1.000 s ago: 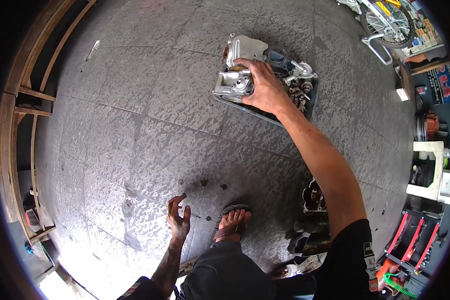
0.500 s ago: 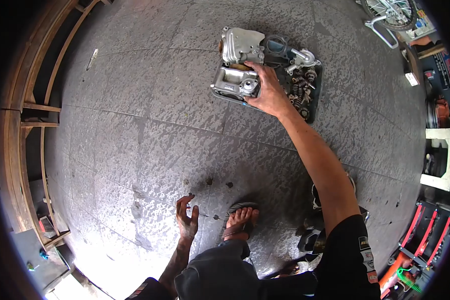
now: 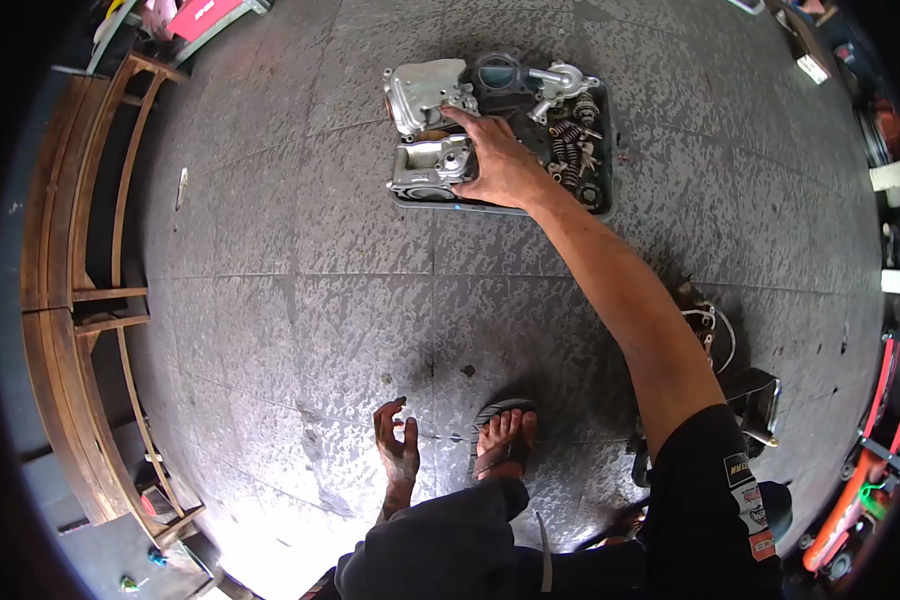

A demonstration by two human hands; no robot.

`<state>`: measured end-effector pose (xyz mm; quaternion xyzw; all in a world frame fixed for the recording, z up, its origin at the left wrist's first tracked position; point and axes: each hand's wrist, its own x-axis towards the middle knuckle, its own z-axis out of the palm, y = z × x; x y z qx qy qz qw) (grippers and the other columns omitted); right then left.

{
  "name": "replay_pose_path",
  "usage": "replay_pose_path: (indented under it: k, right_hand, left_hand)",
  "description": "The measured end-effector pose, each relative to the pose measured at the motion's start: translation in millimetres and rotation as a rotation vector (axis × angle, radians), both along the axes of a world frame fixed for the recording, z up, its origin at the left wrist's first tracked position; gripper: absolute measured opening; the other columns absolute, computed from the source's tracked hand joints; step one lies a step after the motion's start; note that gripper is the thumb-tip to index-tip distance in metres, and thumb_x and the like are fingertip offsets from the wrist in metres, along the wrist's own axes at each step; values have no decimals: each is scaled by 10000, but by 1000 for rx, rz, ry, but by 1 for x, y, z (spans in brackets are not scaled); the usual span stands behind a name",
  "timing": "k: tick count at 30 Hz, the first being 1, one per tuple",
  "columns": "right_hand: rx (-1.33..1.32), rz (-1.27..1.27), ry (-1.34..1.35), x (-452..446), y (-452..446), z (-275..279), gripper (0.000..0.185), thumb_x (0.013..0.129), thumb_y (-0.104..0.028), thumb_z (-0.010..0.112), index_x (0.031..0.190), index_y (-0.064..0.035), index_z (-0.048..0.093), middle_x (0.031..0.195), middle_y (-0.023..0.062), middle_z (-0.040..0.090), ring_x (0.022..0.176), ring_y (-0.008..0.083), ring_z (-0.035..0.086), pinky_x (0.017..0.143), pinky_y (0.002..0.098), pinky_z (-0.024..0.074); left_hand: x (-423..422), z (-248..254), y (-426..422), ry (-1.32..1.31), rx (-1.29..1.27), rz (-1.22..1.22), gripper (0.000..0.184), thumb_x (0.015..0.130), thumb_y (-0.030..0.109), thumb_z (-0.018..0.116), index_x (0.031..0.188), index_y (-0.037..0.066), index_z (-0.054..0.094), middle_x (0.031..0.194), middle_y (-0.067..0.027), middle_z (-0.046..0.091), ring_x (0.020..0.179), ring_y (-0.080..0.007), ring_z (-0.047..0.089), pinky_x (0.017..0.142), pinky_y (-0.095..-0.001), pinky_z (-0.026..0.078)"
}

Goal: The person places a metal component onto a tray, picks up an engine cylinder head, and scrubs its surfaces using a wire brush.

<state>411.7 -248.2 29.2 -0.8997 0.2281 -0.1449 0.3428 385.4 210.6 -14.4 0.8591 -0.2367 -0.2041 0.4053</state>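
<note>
My right hand (image 3: 505,165) reaches over a dark shallow tray (image 3: 500,210) on the floor. It grips the right end of a boxy silver engine casting (image 3: 425,158), thumb on the near side and fingers on the far side. The palm hides part of that casting. Just beyond it in the tray lies a silver engine cover (image 3: 428,85), close to my fingertips. To the right sit a ring-shaped gasket (image 3: 498,72), a silver pump-like part (image 3: 567,80) and several valve springs (image 3: 567,152). My left hand (image 3: 398,445) hangs empty near my knee, fingers bent and apart.
My sandalled foot (image 3: 505,440) rests on the grey tiled floor (image 3: 360,310). A wooden bench (image 3: 55,250) stands along the left. Dark machine parts with a pale cable (image 3: 728,340) lie by my right forearm. A red tool rack (image 3: 885,400) and an orange jack (image 3: 835,540) are at the far right.
The view has shifted, so the tray appears farther left and slightly higher. My right hand stays on the silver casting in the tray; my left hand remains empty near my knee.
</note>
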Motion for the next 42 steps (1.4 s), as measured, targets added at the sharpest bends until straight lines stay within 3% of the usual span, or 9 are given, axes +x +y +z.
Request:
replay_pose_path:
  k: [5, 10, 13, 18, 22, 24, 31, 35, 42]
  right_hand:
    - [9, -8, -35, -5, -1, -6, 1079, 650, -235, 865, 1509, -264, 212, 1411, 140, 400, 1336, 354, 359, 1137, 454, 365]
    - [-14, -143, -347, -39, -5, -6, 1032, 669, -250, 873, 1496, -199, 259, 1313, 146, 468, 1265, 325, 431, 1103, 455, 390]
    - [-40, -224, -455, -99, -7, 15, 936, 713, -196, 835, 1482, -195, 300, 1210, 102, 538, 1198, 291, 472, 1029, 427, 436]
    - [64, -159, -568, -217, -2, 46, 758, 756, -59, 749, 1426, -136, 402, 1342, 110, 518, 1127, 242, 545, 933, 377, 484]
    - [134, -193, -372, -317, 29, 88, 773, 783, 32, 698, 1455, -74, 332, 1356, 112, 478, 1127, 220, 561, 935, 374, 492]
    - [67, -140, -523, -368, 45, 102, 747, 810, 45, 643, 1464, -43, 292, 1342, 153, 474, 1118, 254, 562, 906, 385, 499]
    - [-230, -568, -550, -528, 102, 155, 638, 850, 69, 544, 1439, -25, 318, 1449, 213, 375, 1038, 260, 588, 739, 325, 557]
    - [-127, -903, -482, -578, 177, 197, 646, 852, 40, 525, 1457, 9, 299, 1406, 171, 409, 1036, 226, 567, 778, 299, 494]
    - [-406, -1202, -269, -638, 281, 233, 610, 806, 49, 596, 1389, -31, 437, 1117, 126, 603, 934, 203, 620, 683, 292, 512]
  left_hand:
    - [-3, 5, -5, -40, 16, -45, 322, 877, 137, 593, 1191, 71, 583, 1215, -109, 572, 1080, -250, 559, 784, -358, 490]
    - [-4, 11, -9, -83, 35, -87, 310, 903, 158, 593, 1199, 65, 581, 1213, -114, 579, 1074, -249, 563, 760, -335, 503]
    - [-6, 13, -17, -78, 38, -121, 313, 901, 149, 591, 1202, 64, 580, 1206, -117, 580, 1059, -253, 567, 764, -335, 504]
    - [-5, 24, -47, -126, 40, -239, 332, 876, 100, 591, 1204, 51, 582, 1190, -135, 579, 1054, -253, 573, 759, -324, 505]
    - [8, 15, -47, -273, 56, -351, 308, 827, -48, 596, 1126, 18, 556, 1182, -130, 600, 1046, -245, 576, 767, -289, 486]
    - [18, 19, -51, -121, 50, -340, 304, 869, -41, 563, 1164, 29, 550, 1223, -108, 578, 1021, -198, 574, 758, -264, 485]
    - [2, 74, -143, -367, -25, -657, 323, 919, 99, 557, 1239, 52, 565, 1218, -120, 562, 1077, -244, 545, 777, -320, 454]
    - [-14, 96, -184, -477, -325, -764, 311, 915, 109, 568, 1220, 49, 566, 1226, -118, 545, 1097, -260, 536, 813, -332, 447]
    - [-53, 172, -224, -483, -526, -1000, 325, 859, 102, 621, 1178, 57, 574, 1140, -132, 520, 1061, -317, 547, 895, -380, 449]
